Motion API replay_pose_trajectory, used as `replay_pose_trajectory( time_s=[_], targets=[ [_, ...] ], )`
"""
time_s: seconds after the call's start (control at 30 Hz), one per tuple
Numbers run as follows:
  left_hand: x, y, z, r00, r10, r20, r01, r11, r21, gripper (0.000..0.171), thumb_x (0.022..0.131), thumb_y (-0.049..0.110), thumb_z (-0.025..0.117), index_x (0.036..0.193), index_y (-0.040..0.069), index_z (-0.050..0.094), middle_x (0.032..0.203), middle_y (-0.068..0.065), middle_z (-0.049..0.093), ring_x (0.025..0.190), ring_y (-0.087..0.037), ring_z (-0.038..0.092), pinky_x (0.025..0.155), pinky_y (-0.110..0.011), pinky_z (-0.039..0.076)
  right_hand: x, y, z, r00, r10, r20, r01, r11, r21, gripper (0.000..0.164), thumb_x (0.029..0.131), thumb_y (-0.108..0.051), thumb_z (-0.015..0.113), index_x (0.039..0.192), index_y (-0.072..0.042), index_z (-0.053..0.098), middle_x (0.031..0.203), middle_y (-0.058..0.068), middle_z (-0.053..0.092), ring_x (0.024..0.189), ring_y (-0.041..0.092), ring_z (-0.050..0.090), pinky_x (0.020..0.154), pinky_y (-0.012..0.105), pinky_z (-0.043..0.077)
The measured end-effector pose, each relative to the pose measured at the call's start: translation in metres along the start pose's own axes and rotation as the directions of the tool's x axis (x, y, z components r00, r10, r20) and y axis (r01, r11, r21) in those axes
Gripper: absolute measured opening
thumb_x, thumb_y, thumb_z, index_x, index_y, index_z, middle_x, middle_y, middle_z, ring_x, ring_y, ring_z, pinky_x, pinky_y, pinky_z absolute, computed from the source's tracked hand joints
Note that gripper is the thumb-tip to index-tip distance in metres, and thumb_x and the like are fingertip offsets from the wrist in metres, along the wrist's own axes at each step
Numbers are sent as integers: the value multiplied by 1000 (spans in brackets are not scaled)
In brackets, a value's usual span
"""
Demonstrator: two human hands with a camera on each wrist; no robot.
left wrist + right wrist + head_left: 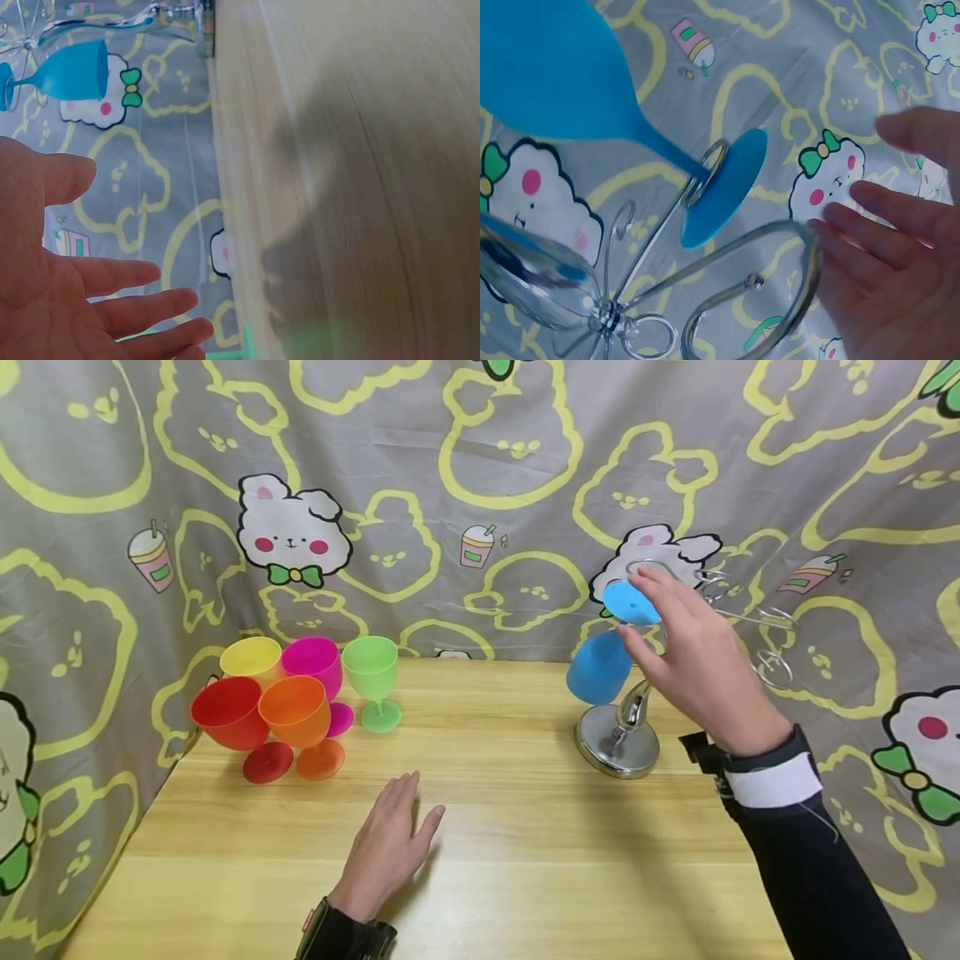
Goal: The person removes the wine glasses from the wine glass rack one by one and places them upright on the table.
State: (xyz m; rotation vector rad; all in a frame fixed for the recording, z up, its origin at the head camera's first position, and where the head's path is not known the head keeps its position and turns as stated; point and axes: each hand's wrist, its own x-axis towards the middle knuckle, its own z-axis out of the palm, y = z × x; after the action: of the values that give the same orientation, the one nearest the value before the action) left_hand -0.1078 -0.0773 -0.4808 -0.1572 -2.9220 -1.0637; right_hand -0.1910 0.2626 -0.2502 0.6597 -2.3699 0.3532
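Note:
A blue plastic goblet (598, 670) hangs upside down by its foot from a wire loop of a chrome glass rack (617, 750). My right hand (705, 672) is beside the goblet's foot. In the right wrist view a gap shows between the fingers (885, 210) and the foot, and the fingers are spread and loose, holding nothing. Low over the front middle of the table, my left hand (386, 847) has its fingers extended and holds nothing. The left wrist view also catches the hanging blue goblet (79, 71), beyond the left thumb.
Several goblets stand upright at the table's left: red (228, 714), orange (296, 714), yellow (251, 658), magenta (315, 664) and green (371, 668). More wire loops (772, 668) of the rack reach right, behind my right hand. A patterned curtain (420, 435) borders the wooden table (487, 893).

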Motion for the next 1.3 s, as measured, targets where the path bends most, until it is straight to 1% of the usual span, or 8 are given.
replay_pose_trajectory(
  time_s=[0.17,0.37,0.6,0.7,0.83,0.93,1.13,1.3],
  targets=[
    [2,0,-1,1000,3,-2,-3,1000,8,74,109,43,62,163,-4,41,168,-26,44,159,-47,36,131,-63,31,10,10,-4,984,64,167,-56,997,-55,66,101,-14,77,159,0,49,163,25,51,143,51,54,106,72,52],
    [3,-2,0,1000,9,-4,-9,1000,8,75,109,43,62,163,-4,41,167,-26,44,159,-48,36,131,-63,31,15,17,-3,930,169,326,-129,982,-140,64,105,-20,70,160,1,47,158,32,52,131,56,61,101,73,54],
    [3,-1,1,1000,7,-1,-7,1000,0,75,109,44,63,163,-3,42,167,-26,44,159,-48,36,131,-63,31,13,24,7,973,79,219,-45,987,-158,36,105,-1,65,141,3,63,131,27,72,109,52,73,86,70,60],
    [3,-1,1,1000,8,-5,-8,1000,0,75,108,43,63,163,-3,42,167,-26,44,159,-47,36,131,-62,31,14,25,9,981,61,186,-31,986,-162,34,107,1,58,140,3,65,114,27,76,84,48,75,65,61,62],
    [3,-1,1,1000,4,6,-4,1000,1,75,108,43,63,163,-3,41,168,-26,44,159,-47,36,131,-63,31,17,25,10,979,61,193,-30,987,-160,36,107,2,51,141,5,64,72,19,62,50,29,52,42,36,38],
    [3,0,2,1000,1,16,-1,1000,2,74,109,43,62,163,-3,41,168,-26,43,159,-47,36,131,-62,31,19,25,11,978,51,200,-19,987,-160,35,108,3,51,140,4,65,62,10,49,47,24,45,42,31,31],
    [2,0,4,1000,3,8,-3,1000,1,74,108,43,63,162,-3,42,167,-26,44,159,-47,37,132,-62,31,29,21,14,979,17,201,14,988,-152,28,107,4,53,131,2,67,72,16,62,53,27,53,44,37,38],
    [1,1,5,1000,-1,15,2,1000,-4,74,109,43,62,163,-3,42,168,-26,44,159,-46,36,131,-62,31,41,20,15,969,35,243,1,989,-145,23,108,3,50,122,2,68,68,14,55,54,28,51,46,35,34]
  ],
)
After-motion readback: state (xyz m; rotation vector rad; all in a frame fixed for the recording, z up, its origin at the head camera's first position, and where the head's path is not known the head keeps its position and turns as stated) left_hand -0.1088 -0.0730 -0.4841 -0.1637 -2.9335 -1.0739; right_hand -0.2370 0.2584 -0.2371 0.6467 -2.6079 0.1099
